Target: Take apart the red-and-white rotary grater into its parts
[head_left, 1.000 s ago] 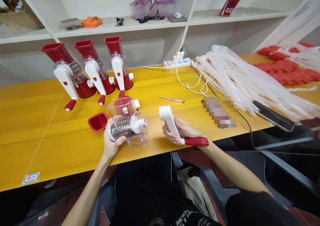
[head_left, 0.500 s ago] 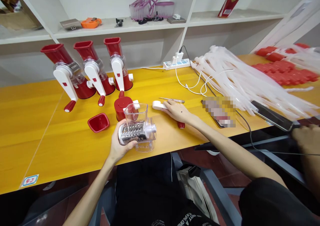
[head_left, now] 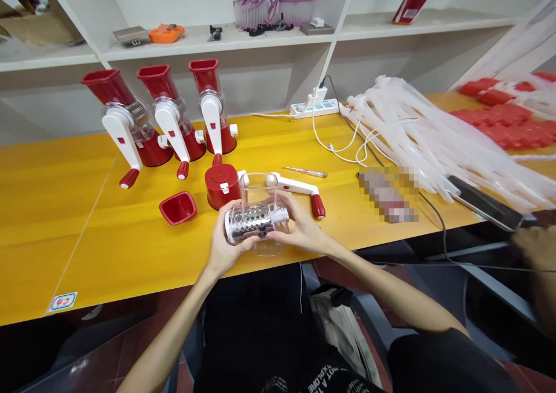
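Both hands hold a clear plastic grater housing with a metal grating drum lying sideways inside it. My left hand is wrapped round the drum's white-rimmed end. On the other side, my right hand grips the housing near the pale shaft end. Behind the housing stands a round red base with a white knob partly hidden. A white crank handle with a red grip lies just past my right hand. To the left rests a red hopper, opening upward.
Several assembled drum graters stand at the back left. A screwdriver lies behind the crank. To the right are a phone, a power strip with cables, and translucent plastic sleeves. Another person's hand shows at the right edge.
My right hand has let go of the white crank handle and moved left onto the clear housing. The crank now lies on the table. My left hand still holds the housing.
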Tool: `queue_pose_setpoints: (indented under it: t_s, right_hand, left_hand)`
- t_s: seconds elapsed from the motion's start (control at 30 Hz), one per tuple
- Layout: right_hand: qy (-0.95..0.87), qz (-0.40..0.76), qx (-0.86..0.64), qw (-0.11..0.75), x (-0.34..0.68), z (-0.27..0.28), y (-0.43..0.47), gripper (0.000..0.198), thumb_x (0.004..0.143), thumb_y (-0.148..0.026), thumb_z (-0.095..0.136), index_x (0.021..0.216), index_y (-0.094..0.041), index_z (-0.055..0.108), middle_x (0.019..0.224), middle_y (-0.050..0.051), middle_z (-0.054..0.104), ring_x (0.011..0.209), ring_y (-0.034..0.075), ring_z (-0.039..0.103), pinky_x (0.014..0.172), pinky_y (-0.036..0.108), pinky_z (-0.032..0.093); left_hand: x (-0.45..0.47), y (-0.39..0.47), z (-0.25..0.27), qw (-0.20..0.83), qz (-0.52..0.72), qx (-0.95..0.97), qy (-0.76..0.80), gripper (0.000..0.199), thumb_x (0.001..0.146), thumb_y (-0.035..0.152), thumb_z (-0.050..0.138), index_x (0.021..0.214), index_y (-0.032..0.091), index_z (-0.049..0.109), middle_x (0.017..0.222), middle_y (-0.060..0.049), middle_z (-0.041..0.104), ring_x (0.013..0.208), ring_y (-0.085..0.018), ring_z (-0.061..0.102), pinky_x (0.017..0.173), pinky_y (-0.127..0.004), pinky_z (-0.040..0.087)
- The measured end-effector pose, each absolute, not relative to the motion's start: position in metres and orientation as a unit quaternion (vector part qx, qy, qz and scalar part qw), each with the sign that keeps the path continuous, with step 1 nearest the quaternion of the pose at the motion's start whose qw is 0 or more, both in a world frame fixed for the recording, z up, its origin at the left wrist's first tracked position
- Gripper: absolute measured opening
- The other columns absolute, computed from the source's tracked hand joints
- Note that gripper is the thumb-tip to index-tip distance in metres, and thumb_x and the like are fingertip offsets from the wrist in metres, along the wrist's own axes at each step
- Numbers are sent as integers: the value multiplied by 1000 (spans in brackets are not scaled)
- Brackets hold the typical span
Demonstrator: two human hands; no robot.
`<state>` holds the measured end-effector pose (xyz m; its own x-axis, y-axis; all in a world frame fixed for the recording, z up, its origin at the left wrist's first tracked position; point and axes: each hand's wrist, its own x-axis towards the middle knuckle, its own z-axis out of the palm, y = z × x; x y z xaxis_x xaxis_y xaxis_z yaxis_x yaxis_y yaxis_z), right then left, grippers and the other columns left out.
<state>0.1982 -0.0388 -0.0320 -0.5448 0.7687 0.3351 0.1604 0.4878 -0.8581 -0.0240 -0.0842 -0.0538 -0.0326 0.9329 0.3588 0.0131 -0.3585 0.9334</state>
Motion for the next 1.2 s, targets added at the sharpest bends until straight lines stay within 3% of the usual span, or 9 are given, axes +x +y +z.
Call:
queue_pose_setpoints:
  t_s: [0.13, 0.23, 0.4, 0.53, 0.8, 0.93, 1.07, 1.2]
  right_hand:
    - [-760, 399, -321, 400, 198, -34, -29, 74, 83, -59, 80, 141, -27, 46, 135, 13, 64, 123, 32, 65, 107, 56, 53]
    - [-768, 370, -328, 407, 205, -25, -24, 72, 83, -63, 77, 139, -28, 50, 129, 10, 66, 115, 30, 66, 103, 54, 53]
    - [-764, 377, -331, 405, 212, -14, -26, 76, 81, -72, 74, 139, -29, 53, 129, 10, 67, 116, 30, 65, 104, 53, 52]
    - [-759, 371, -338, 415, 215, -15, -26, 75, 81, -72, 75, 139, -30, 54, 130, 10, 69, 116, 30, 67, 102, 52, 53]
    - [-728, 389, -353, 441, 228, -15, -17, 72, 79, -70, 77, 133, -28, 57, 126, 9, 71, 117, 30, 69, 106, 53, 53]
    - [-670, 408, -405, 469, 235, -36, -15, 77, 75, -79, 74, 130, -27, 59, 127, 11, 70, 121, 35, 67, 109, 60, 51]
    - [-652, 438, -410, 463, 231, -55, -15, 70, 80, -68, 76, 132, -27, 53, 133, 13, 66, 125, 35, 66, 106, 60, 55]
    - [-664, 388, -418, 483, 224, -65, -14, 70, 78, -62, 80, 128, -27, 47, 132, 13, 62, 128, 34, 64, 112, 61, 53]
  left_hand:
    - [-6, -91, -66, 445, 633, 492, 398, 70, 89, 71, 68, 138, 22, 59, 139, -14, 68, 127, -30, 69, 107, -40, 57]
    - [8, -97, -75, 469, 657, 428, 406, 60, 99, 69, 51, 137, 24, 61, 147, -12, 64, 139, -30, 62, 118, -44, 50]
    - [20, -102, -78, 482, 675, 396, 394, 63, 95, 71, 57, 136, 24, 63, 145, -13, 66, 139, -32, 62, 118, -45, 50]
    - [16, -101, -77, 449, 684, 394, 419, 55, 95, 65, 63, 128, 22, 68, 138, -13, 70, 131, -30, 66, 115, -42, 51]
    - [-8, -109, -73, 403, 692, 370, 471, 45, 88, 57, 74, 114, 21, 73, 111, -6, 76, 101, -22, 73, 84, -26, 56]
    - [-41, -130, -75, 388, 685, 351, 507, 47, 84, 57, 77, 113, 20, 71, 111, -6, 75, 99, -20, 71, 85, -26, 57]
    - [-79, -149, -74, 337, 656, 373, 563, 53, 69, 49, 92, 107, 21, 68, 106, -6, 76, 97, -20, 73, 84, -26, 59]
    - [-97, -146, -68, 329, 594, 461, 571, 56, 67, 43, 94, 108, 21, 62, 117, -11, 75, 111, -25, 75, 97, -37, 62]
